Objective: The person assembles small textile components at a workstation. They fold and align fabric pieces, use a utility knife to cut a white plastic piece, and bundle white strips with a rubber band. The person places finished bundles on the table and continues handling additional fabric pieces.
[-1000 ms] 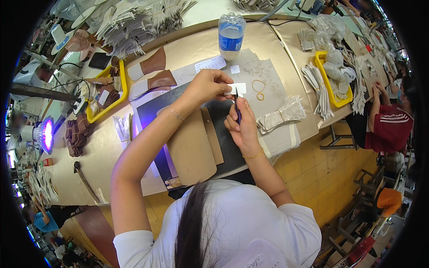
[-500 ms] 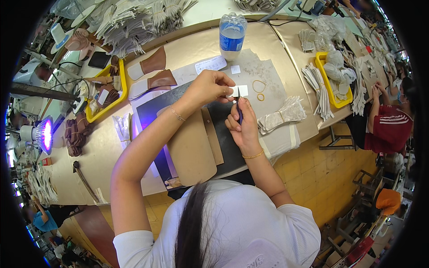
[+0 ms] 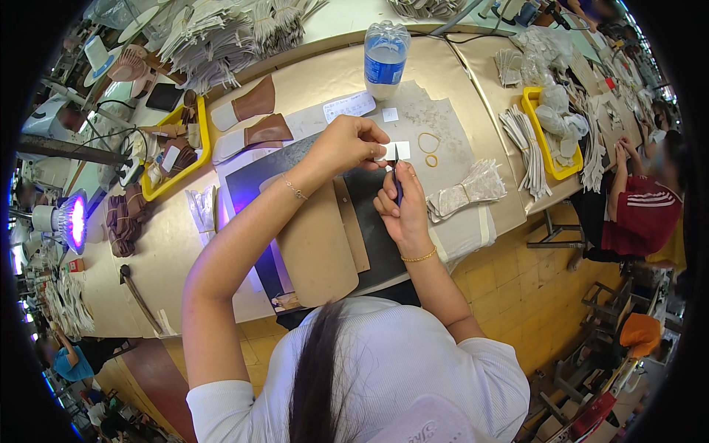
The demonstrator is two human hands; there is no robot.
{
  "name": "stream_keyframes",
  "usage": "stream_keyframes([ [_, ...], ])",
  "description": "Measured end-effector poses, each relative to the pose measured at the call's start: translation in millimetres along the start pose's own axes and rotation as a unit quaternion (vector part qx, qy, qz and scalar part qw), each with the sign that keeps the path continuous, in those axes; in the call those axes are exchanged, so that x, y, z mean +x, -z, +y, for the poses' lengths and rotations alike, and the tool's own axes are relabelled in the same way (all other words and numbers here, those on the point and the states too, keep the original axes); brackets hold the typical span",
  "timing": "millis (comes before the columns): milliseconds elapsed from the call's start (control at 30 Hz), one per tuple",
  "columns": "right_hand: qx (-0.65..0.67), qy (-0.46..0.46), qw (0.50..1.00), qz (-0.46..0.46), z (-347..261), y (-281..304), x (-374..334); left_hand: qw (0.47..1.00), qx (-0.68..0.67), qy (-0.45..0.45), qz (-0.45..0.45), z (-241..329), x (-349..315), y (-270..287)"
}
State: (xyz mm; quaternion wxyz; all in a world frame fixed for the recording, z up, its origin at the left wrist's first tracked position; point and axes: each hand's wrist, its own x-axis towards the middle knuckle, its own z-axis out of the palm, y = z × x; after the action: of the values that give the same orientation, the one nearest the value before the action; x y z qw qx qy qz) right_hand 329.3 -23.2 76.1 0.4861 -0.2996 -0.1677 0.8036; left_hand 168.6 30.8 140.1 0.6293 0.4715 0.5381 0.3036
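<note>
Between the fingertips of my left hand [image 3: 353, 148] is a small white piece of paper [image 3: 402, 150], pinched at its left end. My right hand [image 3: 402, 203] is closed around dark-handled scissors [image 3: 399, 181], their blades pointing away from me and lying against the paper. Just beyond lies a small white square [image 3: 390, 114] on a grey sheet [image 3: 443, 122]. Two yellow rubber bands [image 3: 429, 142] rest right of the paper. Under my left forearm are a tan panel [image 3: 317, 251] and a dark board [image 3: 377, 255].
A plastic bottle [image 3: 385, 59] with a blue label stands beyond my hands. Bundled pale strips [image 3: 467, 190] lie to the right. Yellow trays [image 3: 207, 140] sit at both sides, brown leather pieces [image 3: 255, 101] at left. A lit lamp [image 3: 74, 221] is far left; another person [image 3: 642, 207] sits at right.
Very little differs. My right hand and the scissors have shifted slightly, with the blades still at the white paper; my left hand keeps its pinch.
</note>
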Motion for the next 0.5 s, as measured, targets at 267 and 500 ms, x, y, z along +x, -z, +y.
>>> stream_keyframes([
  [267, 0.000, 0.001, 1.000, 0.005, 0.0, 0.1, -1.8, 1.000, 0.007, 0.010, -0.003, 0.1, 0.5, -1.2],
  [500, 0.021, -0.010, 0.999, 0.027, 2.3, -2.0, -1.0, 0.997, 0.065, 0.026, -0.028, -2.4, 2.3, -1.5],
])
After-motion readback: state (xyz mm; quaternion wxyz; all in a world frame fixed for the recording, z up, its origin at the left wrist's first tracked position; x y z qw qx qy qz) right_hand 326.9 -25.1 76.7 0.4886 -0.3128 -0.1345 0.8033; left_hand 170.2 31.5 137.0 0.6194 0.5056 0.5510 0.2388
